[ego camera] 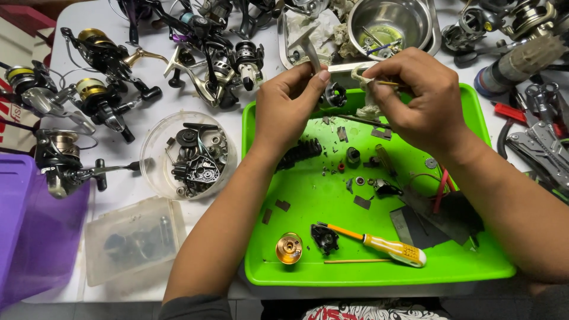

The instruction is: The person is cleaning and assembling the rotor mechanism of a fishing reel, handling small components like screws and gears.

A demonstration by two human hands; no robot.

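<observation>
My left hand [287, 104] grips a dark metal fishing-reel part [335, 95] above the far edge of a green tray [308, 201]. My right hand [418, 98] pinches a thin stick [388, 83] and a scrap of whitish tissue [368, 106] against that part. Both hands are close together, almost touching. In the tray lie a gold spool [289, 248], a black gear housing [325, 238], a yellow-handled screwdriver [379, 244], a thin wooden stick [355, 261], a black ribbed part [299, 153] and several small screws and washers.
Several fishing reels [106, 71] lie on the white table at the left and back. A round clear tub [188, 155] holds dark reel parts. A steel bowl [391, 24], a clear lidded box [133, 240], a purple bin [29, 225] and pliers [542, 145] surround the tray.
</observation>
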